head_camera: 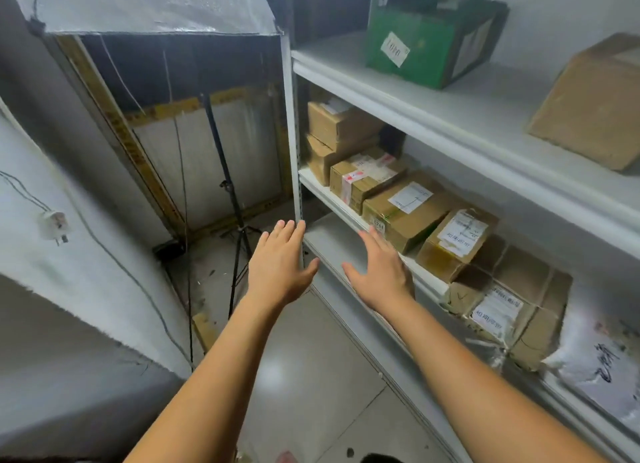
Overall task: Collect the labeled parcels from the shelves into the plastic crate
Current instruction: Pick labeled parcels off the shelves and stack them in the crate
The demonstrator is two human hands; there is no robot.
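Observation:
Both my arms reach forward toward a white shelf unit (415,116). My left hand (282,265) is flat with straight fingers, just left of the shelf's corner post, holding nothing. My right hand (379,268) is flat too, in front of the middle shelf's edge, empty. Several brown labeled parcels sit on the middle shelf: one with a white label (405,213) just beyond my right hand, a smaller tilted one (457,244), and a taped one (367,180). A green box (429,43) with a label stands on the upper shelf. No plastic crate is in view.
A brown carton (592,106) sits at the upper shelf's right. A taped bundle of boxes (509,310) and a white bag (595,355) lie on the lower shelf. A black light stand (228,192) and softbox stand to the left. Tiled floor lies below.

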